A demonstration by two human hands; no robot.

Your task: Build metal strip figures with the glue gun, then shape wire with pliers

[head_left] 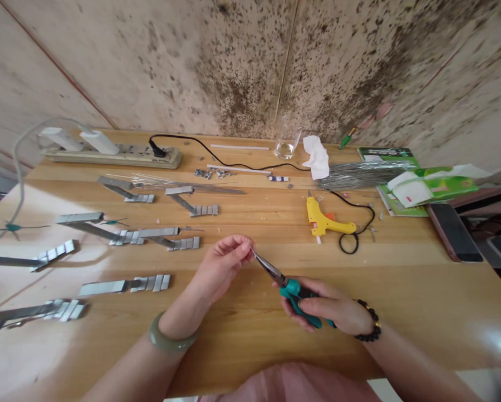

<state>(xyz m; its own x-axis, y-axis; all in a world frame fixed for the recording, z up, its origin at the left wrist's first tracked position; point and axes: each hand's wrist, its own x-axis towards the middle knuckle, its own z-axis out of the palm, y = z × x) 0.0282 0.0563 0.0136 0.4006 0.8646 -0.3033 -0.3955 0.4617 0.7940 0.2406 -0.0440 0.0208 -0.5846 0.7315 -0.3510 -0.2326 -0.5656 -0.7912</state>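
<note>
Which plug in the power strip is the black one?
The black plug is the rightmost, near the right end of the power strip; the two white plugs, and, sit toward the left.

There is one view only, and it comes from the head of the person who is sitting or standing at the near edge of the bench [359, 285]. The camera looks forward and also down, from above this edge, where the pink clothing [292, 385] enters at the bottom. It is quite near to the left hand [223, 265] and the right hand [325, 307], which are in the middle and lower part. The view is wide: it takes in the bench up to its far edge, and the wall [149, 67] behind it.
</note>
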